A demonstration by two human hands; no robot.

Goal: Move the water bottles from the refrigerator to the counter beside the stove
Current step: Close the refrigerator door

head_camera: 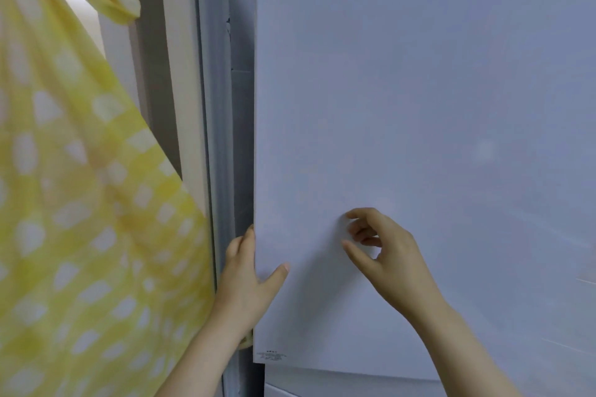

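One tall, flat white refrigerator door (419,106) is filling the centre and right of the frame, hiding whatever is inside. At lower centre the person's left hand (248,280) is gripping the door's left edge, with the fingers hooking behind it and the thumb lying on the front. The right hand (383,255) is hovering close to the door's face, its fingers loosely curled and holding nothing. One yellow-and-white checked cloth (64,203) is hanging across the left of the frame.
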